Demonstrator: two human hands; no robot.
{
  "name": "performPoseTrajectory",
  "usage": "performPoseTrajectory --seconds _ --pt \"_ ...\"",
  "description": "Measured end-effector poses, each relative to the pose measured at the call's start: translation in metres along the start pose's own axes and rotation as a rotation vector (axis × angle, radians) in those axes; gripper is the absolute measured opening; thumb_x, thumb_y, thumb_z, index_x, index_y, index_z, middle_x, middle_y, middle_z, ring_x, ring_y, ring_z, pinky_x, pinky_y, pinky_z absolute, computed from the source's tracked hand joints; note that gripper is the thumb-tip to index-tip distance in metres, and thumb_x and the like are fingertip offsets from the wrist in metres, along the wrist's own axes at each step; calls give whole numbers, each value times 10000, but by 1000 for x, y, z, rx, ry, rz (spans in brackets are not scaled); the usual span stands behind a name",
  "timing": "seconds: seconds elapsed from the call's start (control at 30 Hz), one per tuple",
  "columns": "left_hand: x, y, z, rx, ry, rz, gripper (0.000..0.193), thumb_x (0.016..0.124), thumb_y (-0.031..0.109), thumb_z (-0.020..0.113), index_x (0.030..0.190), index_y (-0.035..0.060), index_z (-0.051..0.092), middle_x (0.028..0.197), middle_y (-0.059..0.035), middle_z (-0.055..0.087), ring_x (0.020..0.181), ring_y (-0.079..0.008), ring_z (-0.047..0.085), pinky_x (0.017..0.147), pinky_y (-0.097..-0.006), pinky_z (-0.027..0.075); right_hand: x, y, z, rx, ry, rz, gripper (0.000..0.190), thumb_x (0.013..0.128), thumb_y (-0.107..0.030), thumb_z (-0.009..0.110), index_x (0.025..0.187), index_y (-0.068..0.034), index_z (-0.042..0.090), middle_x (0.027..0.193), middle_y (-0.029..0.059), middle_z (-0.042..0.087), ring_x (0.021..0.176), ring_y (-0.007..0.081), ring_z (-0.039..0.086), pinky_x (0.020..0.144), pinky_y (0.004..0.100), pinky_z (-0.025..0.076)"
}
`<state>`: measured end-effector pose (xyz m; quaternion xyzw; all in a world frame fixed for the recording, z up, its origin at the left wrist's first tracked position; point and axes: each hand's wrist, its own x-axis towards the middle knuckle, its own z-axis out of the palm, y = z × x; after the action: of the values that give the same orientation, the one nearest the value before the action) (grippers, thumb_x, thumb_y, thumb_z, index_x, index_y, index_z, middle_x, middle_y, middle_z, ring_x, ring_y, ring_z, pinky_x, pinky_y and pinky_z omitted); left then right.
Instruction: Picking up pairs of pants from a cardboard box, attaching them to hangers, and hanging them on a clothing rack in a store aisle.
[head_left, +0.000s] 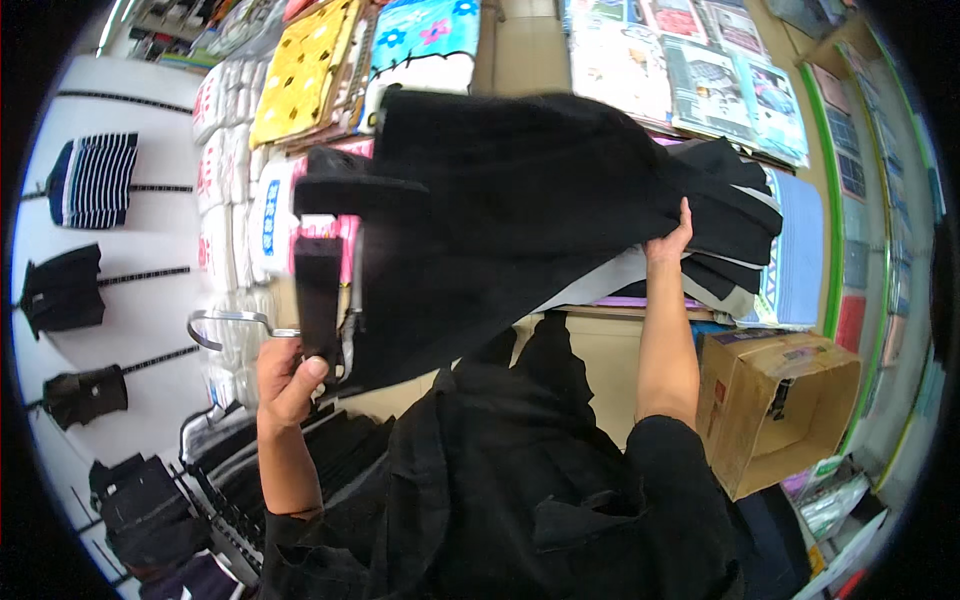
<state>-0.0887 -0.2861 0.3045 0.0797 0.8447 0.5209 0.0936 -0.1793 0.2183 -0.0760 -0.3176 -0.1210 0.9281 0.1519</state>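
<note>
A large black garment (495, 195), probably trousers, spreads across the space before me, over a stack of folded goods. My left hand (289, 382) closes around a clothes hanger (232, 319) with a metal hook at the garment's left end; the hook points left. At the garment's right part, my right hand (670, 241) grips the cloth, thumb up; some of its fingers are hidden by the fabric. Beyond that hand lie folded black and grey garments (735, 225), on top of a light blue textile (799, 247).
Packaged bedding (622, 67), a yellow folded blanket (304, 71) and a blue flowered one (424, 37) lie at the far side. An open cardboard box (720, 397) stands at my right. Hanging dark clothes (345, 442) are at lower left; wall rails (157, 276) carry more garments.
</note>
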Motion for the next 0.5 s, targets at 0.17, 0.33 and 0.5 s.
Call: performPoseTrajectory --seconds 0.17,0.33,0.5 --pt "-35 -25 -5 262 -47 -1 267 936 154 609 1077 -71 637 833 -128 658 715 -221 608 661 -329 460 -18 7 -32 -57 98 89 400 884 -240 614 1200 3 642 1251 165 663 1168 375 600 1077 504 433" --pt "-78 -75 0 157 117 -23 248 950 187 632 1063 -34 635 744 -88 568 662 -191 515 620 -336 420 -87 -3 -93 -108 163 -7 397 815 -179 606 1155 21 650 1206 188 672 1100 393 623 1032 523 466" --pt "-127 -97 -15 237 9 68 220 952 168 646 1043 -32 641 723 -104 557 631 -205 520 604 -335 424 -184 -14 -150 -175 308 -143 446 776 -167 614 1170 41 627 1240 191 647 1091 401 625 1029 527 470"
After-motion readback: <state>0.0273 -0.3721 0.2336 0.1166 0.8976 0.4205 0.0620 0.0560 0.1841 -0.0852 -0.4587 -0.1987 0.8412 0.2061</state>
